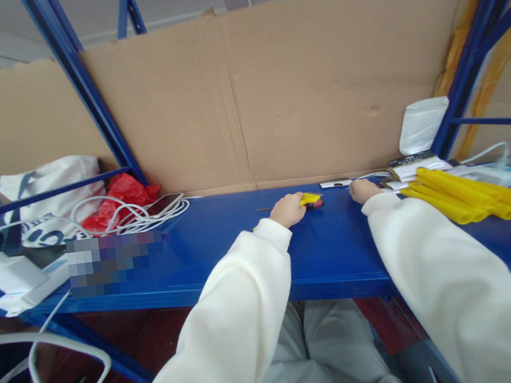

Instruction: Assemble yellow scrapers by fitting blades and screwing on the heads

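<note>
My left hand (288, 210) is closed around a yellow tube (311, 198), low over the blue shelf. Most of the tube is hidden by the hand; one end sticks out past the fingers, and a sliver of yellow shows by the wrist. Right beside it lies a screwdriver with a red and black handle (317, 204), its thin shaft emerging left of the hand. My right hand (363, 191) is curled closed near the shelf's back; whatever it may hold is hidden. Close to its left is a small flat white-and-dark piece (335, 184).
Several yellow tubes (470, 193) lie in a pile on the right, before a small black-and-white box (415, 165) and a white pouch (424, 124). Coiled white cables (146, 212), a red plastic bag (125, 192) and a white tote bag (52, 204) occupy the left. Cardboard (317, 84) walls the back.
</note>
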`<state>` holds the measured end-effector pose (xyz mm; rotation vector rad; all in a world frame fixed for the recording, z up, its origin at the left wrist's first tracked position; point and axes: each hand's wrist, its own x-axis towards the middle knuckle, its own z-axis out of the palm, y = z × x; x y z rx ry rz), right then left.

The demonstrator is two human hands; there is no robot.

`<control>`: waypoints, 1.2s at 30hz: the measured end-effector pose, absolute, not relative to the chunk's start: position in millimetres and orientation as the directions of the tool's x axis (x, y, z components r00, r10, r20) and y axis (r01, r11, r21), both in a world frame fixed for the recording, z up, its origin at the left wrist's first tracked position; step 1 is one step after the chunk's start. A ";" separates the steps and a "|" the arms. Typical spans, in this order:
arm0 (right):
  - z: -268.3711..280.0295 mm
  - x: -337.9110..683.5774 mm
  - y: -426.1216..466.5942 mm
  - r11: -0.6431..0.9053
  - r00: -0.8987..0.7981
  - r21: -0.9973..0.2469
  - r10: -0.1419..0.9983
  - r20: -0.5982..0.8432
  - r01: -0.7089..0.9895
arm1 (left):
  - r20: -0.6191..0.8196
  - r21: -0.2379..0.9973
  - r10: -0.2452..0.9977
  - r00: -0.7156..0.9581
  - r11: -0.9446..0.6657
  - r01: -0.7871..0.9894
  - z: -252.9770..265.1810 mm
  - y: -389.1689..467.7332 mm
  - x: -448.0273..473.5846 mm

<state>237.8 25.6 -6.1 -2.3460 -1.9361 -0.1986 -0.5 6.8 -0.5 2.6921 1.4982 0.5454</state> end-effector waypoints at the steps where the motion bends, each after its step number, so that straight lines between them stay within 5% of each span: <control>1: -5.6 236.7 25.1 -0.191 0.187 0.013 0.970 0.154 0.982 | 0.297 0.182 0.827 0.476 -0.539 0.822 0.3 5.8 -0.3; 9: -4.1 233.7 24.6 -0.183 0.176 0.034 0.974 0.144 0.983 | 0.426 0.343 0.822 0.377 -0.533 0.774 11.4 0.3 0.7; 15: -1.8 230.8 23.5 -0.182 0.178 0.026 0.977 0.121 0.983 | 0.562 0.659 0.808 0.178 -0.568 0.494 17.1 12.8 5.6; 19: -1.1 228.3 21.1 -0.187 0.183 0.020 0.976 0.115 0.982 | 0.399 0.904 0.916 0.051 -0.402 0.145 21.8 10.4 8.7; 23: -0.8 226.8 19.7 -0.163 0.161 0.013 0.979 0.123 0.986 | 0.239 0.971 0.969 0.067 -0.236 -0.044 27.4 -0.8 8.5; 30: 0.9 222.5 22.4 -0.093 0.102 -0.064 0.982 0.161 0.994 | 0.091 0.993 0.985 0.147 -0.078 -0.091 24.2 -1.5 7.9; 36: -2.6 212.6 29.2 0.154 0.020 -0.412 0.922 0.387 0.898 | 0.010 1.000 0.957 0.289 -0.018 0.025 20.0 -3.7 9.7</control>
